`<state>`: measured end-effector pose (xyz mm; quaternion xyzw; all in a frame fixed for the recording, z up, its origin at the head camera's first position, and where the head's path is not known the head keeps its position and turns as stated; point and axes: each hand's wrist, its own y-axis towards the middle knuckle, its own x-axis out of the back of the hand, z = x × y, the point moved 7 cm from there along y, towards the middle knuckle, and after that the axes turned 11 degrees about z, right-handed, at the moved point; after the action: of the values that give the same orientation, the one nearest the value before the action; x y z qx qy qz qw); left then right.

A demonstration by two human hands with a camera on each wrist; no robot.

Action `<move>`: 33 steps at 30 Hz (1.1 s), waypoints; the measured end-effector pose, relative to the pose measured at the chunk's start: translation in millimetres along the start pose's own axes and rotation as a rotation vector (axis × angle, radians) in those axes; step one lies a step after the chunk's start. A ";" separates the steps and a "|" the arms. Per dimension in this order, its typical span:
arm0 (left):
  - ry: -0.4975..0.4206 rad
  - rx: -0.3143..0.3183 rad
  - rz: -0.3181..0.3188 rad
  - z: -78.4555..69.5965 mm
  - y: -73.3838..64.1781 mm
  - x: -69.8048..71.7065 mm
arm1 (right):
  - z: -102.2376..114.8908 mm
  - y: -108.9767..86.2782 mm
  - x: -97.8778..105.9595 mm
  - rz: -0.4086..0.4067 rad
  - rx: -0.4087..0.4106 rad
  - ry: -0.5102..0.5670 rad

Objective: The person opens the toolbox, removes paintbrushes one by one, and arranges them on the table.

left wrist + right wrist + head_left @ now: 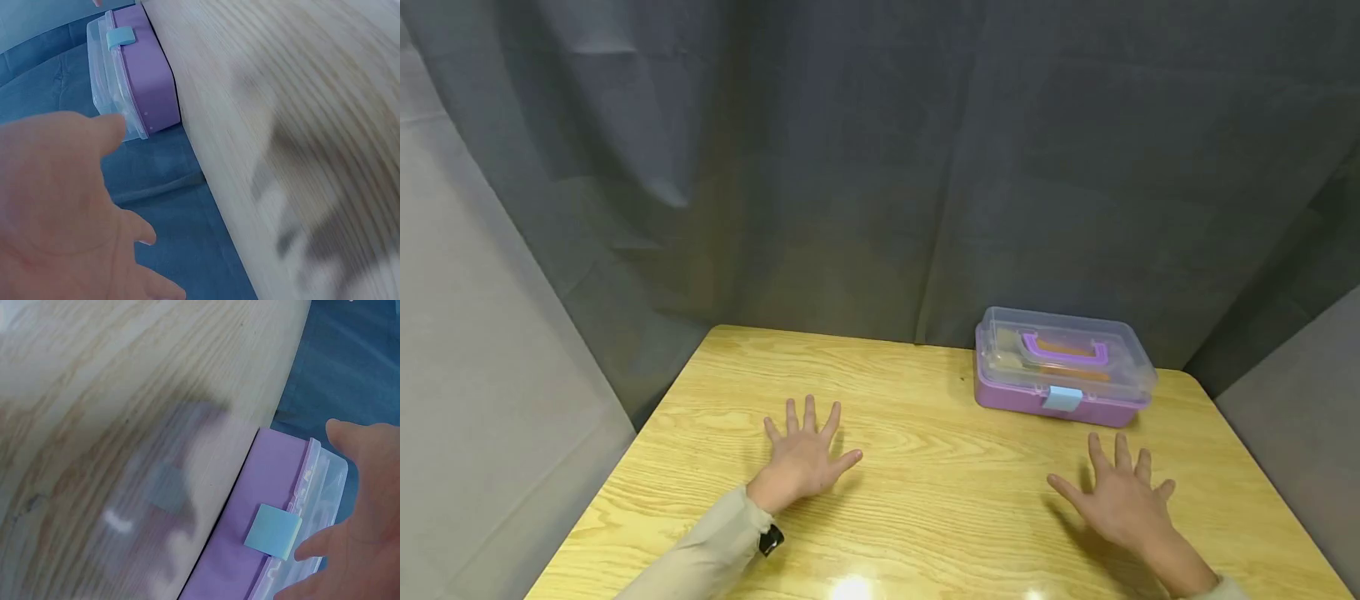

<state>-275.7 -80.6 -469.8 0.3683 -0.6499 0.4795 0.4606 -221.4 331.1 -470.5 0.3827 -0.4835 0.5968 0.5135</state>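
Note:
A purple storage box [1022, 395] with a clear lid, a purple handle and a light blue latch [1063, 398] stands at the back right of the table. Its lid is down, and something orange shows dimly through it. My left hand [801, 462] is held over the table left of the middle, fingers straight and spread, holding nothing. On the right, my right hand [1123, 504] hovers in front of the box with its fingers spread, also holding nothing. In the right wrist view the box's latch [273, 531] appears beside the fingers, apart from them as far as the head view shows.
The wood-grain table [910, 467] has its back edge against a dark grey curtain [850, 167]. Lighter grey panels [497, 375] stand at the left and right sides. A black band [771, 540] sits at the left wrist, by the pale sleeve [715, 542].

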 end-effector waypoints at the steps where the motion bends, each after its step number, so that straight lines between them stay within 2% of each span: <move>1: -0.011 -0.012 -0.003 -1.8 1.0 -0.3 | -0.3 0.3 1.2 -0.003 0.003 0.000; 5: -0.071 -0.102 -0.014 -16.9 9.7 -0.2 | -2.7 3.2 11.9 -0.030 0.016 0.019; 8: -0.095 -0.190 -0.023 -36.5 21.7 1.9 | -8.0 6.0 25.2 -0.072 0.036 0.051; 11: -0.096 -0.250 -0.021 -57.1 35.2 3.9 | -15.3 9.2 38.0 -0.109 0.057 0.103; 15: -0.091 -0.283 -0.017 -82.3 52.7 8.4 | -27.9 19.4 55.5 -0.151 0.072 0.146; 22: -0.109 -0.302 -0.033 -122.9 86.7 23.9 | -54.9 54.1 87.1 -0.176 0.035 0.186; 27: -0.217 -0.331 -0.011 -150.5 112.7 34.8 | -74.5 76.6 99.4 -0.189 0.005 0.275; 33: -0.443 -0.397 -0.010 -177.5 139.7 48.1 | -89.5 98.4 98.6 -0.167 -0.065 0.445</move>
<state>-375.3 126.0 -443.1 0.3698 -0.8138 0.2488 0.3731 -332.3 441.3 -416.0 0.2637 -0.3438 0.6061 0.6670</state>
